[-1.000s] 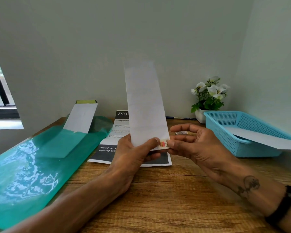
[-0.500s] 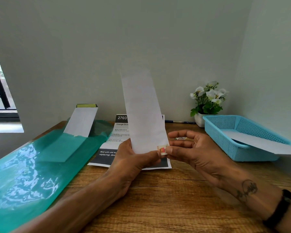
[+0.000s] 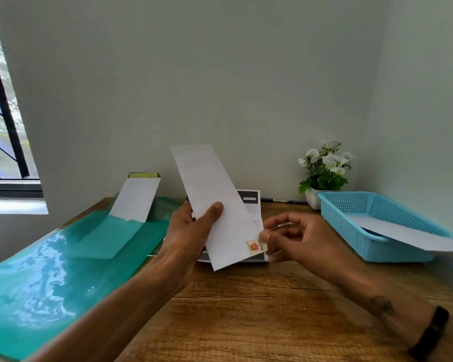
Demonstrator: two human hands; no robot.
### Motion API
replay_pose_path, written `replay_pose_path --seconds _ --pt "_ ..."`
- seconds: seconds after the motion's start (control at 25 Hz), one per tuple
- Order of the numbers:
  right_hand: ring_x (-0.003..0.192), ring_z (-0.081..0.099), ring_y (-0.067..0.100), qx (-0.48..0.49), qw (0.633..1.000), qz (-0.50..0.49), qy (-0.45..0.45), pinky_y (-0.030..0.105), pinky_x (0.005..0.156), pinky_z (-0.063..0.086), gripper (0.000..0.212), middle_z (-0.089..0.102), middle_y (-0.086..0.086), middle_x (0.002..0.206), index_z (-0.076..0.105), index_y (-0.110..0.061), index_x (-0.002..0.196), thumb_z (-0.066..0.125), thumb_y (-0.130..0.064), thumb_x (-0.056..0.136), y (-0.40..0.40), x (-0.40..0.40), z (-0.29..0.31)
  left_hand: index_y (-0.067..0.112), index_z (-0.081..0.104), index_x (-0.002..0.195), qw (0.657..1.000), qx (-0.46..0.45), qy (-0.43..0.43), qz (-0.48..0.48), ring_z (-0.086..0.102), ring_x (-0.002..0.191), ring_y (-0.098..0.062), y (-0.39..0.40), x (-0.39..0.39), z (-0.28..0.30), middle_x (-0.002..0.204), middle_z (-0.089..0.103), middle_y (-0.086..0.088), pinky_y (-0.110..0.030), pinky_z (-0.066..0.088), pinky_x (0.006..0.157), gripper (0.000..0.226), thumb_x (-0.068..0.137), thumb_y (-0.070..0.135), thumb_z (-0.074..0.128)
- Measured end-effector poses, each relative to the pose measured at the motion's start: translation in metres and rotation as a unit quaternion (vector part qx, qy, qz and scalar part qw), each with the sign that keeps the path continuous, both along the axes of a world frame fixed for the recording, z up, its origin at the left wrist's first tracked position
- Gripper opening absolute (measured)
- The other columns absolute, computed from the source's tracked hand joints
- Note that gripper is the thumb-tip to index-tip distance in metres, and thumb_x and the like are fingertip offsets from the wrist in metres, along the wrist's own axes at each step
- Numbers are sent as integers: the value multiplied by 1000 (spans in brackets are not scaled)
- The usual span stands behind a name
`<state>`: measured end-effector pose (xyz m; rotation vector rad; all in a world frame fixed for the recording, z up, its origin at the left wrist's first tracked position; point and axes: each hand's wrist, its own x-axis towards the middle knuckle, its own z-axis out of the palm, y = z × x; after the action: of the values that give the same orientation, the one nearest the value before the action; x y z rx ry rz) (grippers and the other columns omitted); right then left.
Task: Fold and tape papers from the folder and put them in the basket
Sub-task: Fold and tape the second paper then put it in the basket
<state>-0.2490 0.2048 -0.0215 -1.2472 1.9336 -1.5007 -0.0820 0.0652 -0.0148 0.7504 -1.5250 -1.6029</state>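
Note:
My left hand (image 3: 191, 231) grips a long folded white paper (image 3: 215, 194) at its middle, thumb on the front, holding it above the wooden desk and tilted to the upper left. A small orange-and-red sticker (image 3: 254, 246) sits at the paper's lower right edge. My right hand (image 3: 296, 239) pinches that edge right beside the sticker. A green translucent folder (image 3: 50, 265) lies at the left with a white sheet (image 3: 136, 199) sticking out of it. The blue basket (image 3: 351, 226) at the right holds a folded white paper (image 3: 413, 236) that juts past its rim.
A printed sheet with a dark header (image 3: 251, 202) lies on the desk behind the held paper. A small white pot of white flowers (image 3: 324, 173) stands in the back corner beside the basket. A window (image 3: 3, 126) is at the left wall.
The paper has tilted further left and dropped lower. My left hand slid from its bottom end up to the middle. My right hand stays at the sticker corner.

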Motion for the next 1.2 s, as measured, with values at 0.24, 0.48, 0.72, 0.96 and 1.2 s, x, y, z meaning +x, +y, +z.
replay_pose_path --seconds 0.24,0.48,0.72,0.96,1.2 --pt "93 73 3 -145 961 -89 218 26 79 64 30 74 -9 106 69 -21 119 75 -32 92 -4 4 45 27 54 137 998 -47 -38 -28 76 101 -26 8 13 15 123 72 -6 -53 62 88 56 88 35 78" --pt "123 62 21 -35 910 -101 401 37 101 52 58 65 3 136 54 -22 143 72 -43 92 -36 -14 122 39 56 124 972 -158 -147 -94 79 82 -18 21 40 40 110 73 0 -36 66 68 34 93 41 72" --pt "94 76 27 20 948 -14 318 43 80 66 24 77 6 99 75 -13 111 79 -17 88 -24 -20 155 38 53 125 938 -255 -222 -75 79 83 -19 20 61 47 110 73 1 -41 66 74 34 95 45 68" --pt "82 76 19 99 910 -5 403 22 61 59 34 77 2 96 73 -12 114 85 -16 83 17 -3 189 34 62 121 903 -340 -247 -88 77 78 -11 20 53 58 102 75 8 -25 62 64 35 90 47 72" --pt "67 76 17 169 841 -46 511 32 65 65 69 71 4 101 48 -35 138 79 -5 84 69 -10 213 31 59 129 819 -528 -224 -8 66 77 -10 31 7 94 102 73 2 -15 46 60 48 88 52 74"
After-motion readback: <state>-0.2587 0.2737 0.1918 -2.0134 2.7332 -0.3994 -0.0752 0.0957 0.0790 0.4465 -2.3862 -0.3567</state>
